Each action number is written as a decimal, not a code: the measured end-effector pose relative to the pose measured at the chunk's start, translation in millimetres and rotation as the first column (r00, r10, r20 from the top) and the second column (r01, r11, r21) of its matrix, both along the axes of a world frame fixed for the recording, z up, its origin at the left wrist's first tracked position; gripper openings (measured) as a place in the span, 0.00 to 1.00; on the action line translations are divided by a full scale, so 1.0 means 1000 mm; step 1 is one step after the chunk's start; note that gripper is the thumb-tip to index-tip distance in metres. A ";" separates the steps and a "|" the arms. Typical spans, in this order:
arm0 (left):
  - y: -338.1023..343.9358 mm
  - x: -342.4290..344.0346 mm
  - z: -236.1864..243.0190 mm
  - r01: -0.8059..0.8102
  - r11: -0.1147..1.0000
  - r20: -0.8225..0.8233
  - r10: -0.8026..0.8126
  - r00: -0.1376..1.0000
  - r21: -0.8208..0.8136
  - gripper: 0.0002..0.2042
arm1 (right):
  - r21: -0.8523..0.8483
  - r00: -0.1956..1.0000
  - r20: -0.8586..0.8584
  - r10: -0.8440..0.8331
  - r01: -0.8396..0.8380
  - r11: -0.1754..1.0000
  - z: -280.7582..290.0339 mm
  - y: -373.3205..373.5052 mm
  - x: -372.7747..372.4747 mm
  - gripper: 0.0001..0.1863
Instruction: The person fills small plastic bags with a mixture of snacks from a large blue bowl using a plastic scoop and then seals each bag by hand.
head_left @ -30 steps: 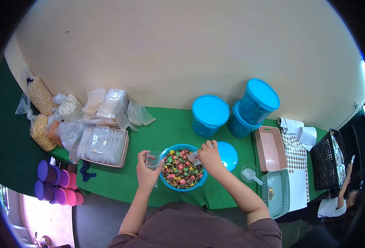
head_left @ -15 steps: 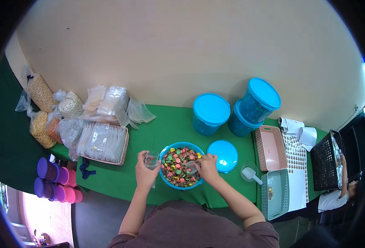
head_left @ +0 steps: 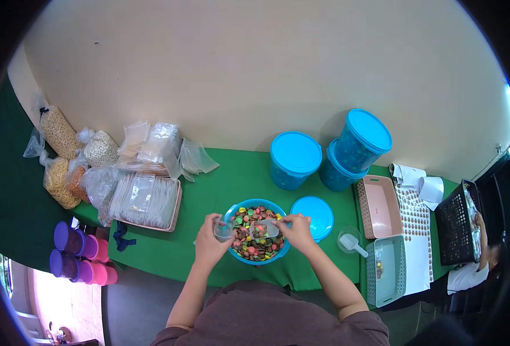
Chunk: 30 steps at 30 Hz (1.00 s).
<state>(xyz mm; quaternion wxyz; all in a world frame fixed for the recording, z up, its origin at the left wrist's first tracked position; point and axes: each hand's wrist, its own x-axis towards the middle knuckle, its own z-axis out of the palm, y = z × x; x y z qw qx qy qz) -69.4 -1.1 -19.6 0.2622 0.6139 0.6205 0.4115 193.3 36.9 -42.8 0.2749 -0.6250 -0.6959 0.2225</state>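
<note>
A round blue tub at the table's near edge is full of small round candies in brown, pink, green and yellow. Over the tub's left side, my left hand is closed around a small clear plastic cup. My right hand grips the handle of a clear scoop, held above the candies with several pieces in it. The scoop's mouth points left toward the cup, with a small space between them. What lies inside the cup is hard to make out.
A blue lid lies right of the tub, with lidded blue tubs behind. Farther right are a clear container with a white scoop, a pink basket and a green basket. Plastic pouches fill a left tray. Another person's arm reaches a black crate.
My right hand has raised the scoop out of the candies, now loaded, and brought it toward the cup. My left hand has moved slightly right, and the cup is tipped toward the scoop.
</note>
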 end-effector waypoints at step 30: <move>-0.001 0.054 0.013 0.300 0.945 -0.285 -0.255 0.924 0.127 0.40 | 0.354 0.967 0.237 0.095 -0.177 0.918 0.097 -0.012 -0.004 0.11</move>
